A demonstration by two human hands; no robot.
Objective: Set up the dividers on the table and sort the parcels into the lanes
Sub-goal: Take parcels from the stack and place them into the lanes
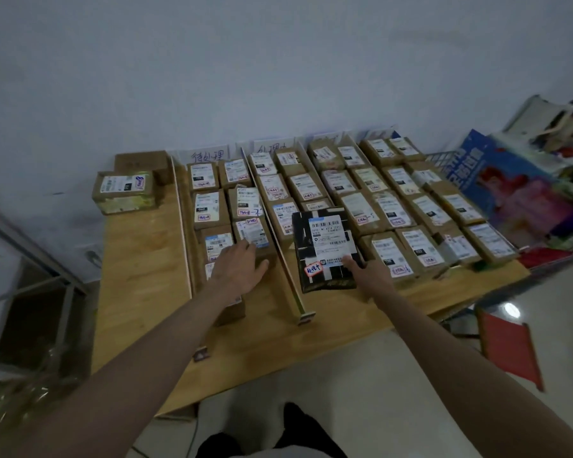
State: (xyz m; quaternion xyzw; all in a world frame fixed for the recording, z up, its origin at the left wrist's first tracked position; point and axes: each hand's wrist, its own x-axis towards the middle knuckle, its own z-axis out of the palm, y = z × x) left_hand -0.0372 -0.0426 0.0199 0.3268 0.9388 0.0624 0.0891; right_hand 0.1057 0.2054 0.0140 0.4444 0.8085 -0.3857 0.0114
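Two hands | right hand (371, 271) fingers grip black glossy box (326, 247) | left hand (237, 269) fingers flat on cardboard parcel (253, 238)

A parcel sorting room, most like a small courier depot or storeroom.

A pale wooden table (139, 279) against a bare white wall (278, 61) carries rows of small brown cardboard parcels (391, 206) with printed barcode labels, parted into lanes by thin upright white divider boards (273, 226) under handwritten paper lane signs (209, 155); a wire-mesh cart (444, 160) of goods stands beside it on a tiled floor (361, 375).
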